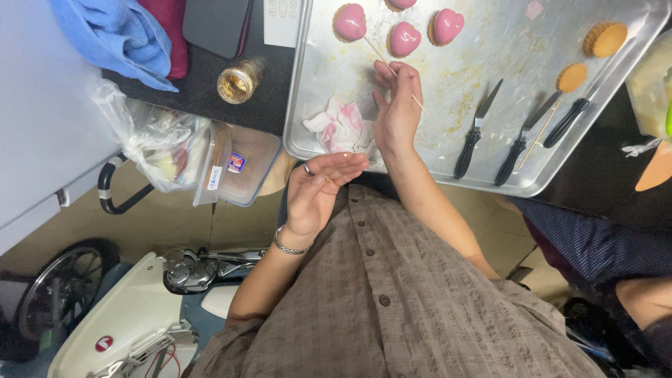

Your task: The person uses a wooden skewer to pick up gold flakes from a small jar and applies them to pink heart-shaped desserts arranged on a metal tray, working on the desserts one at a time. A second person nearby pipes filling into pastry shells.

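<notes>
My right hand (397, 112) pinches a thin wooden stick (374, 47) that ends in a pink glazed heart-shaped treat (350, 22) lying on a metal baking tray (490, 150). Two more pink hearts (404, 38) (446, 26) lie beside it. My left hand (323, 187), with a ring and a wrist bracelet, hovers palm up and fingers loose just off the tray's near edge, holding nothing. A crumpled pink-stained tissue (341, 126) lies on the tray between the two hands.
Three black-handled knives (476, 133) (521, 143) (567, 120) and two round orange biscuits (605, 38) (572, 77) lie on the tray's right side. A small gold jar (238, 82), a blue cloth (115, 31), a plastic bag (150, 143) and a clear box (245, 161) are at left. Another person (595, 245) sits at right. A scooter (140, 315) is below.
</notes>
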